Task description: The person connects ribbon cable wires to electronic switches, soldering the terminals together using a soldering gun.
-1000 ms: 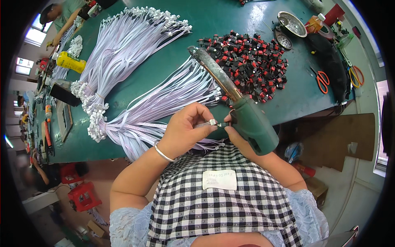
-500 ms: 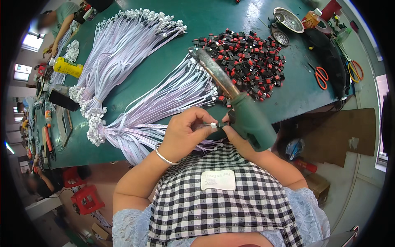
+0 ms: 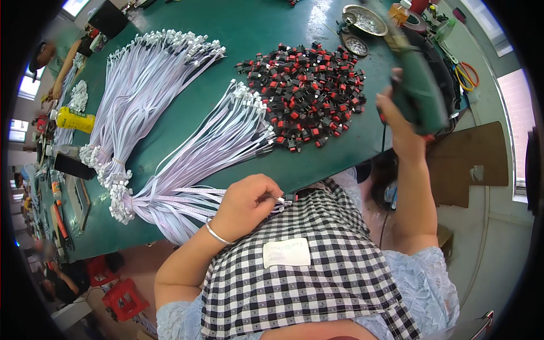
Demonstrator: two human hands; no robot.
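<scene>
In my left hand [image 3: 249, 205], fingers and thumb are closed on a white connector end of a ribbon cable. A small black rocker switch [image 3: 290, 198] sits at the fingertips, in front of my apron. My right hand [image 3: 401, 122] is wrapped around the grip of a green heat gun [image 3: 422, 90] with a long metal barrel, held up over the right side of the table; it is blurred. The pale ribbon cables [image 3: 209, 147] fan out beside my left hand. A heap of black and red rocker switches [image 3: 309, 93] lies beyond.
Another large cable bundle [image 3: 139, 90] lies at the left, near a yellow bottle [image 3: 73, 120]. Metal dishes [image 3: 365, 21] of small bright bits stand at the far right. Yellow-handled scissors [image 3: 467, 76] lie by the right edge. Another person's arm [image 3: 65, 71] shows at far left.
My right hand has left the switch and swung out to the right and away from me with the heat gun. My left hand keeps its hold, slightly lower in the view.
</scene>
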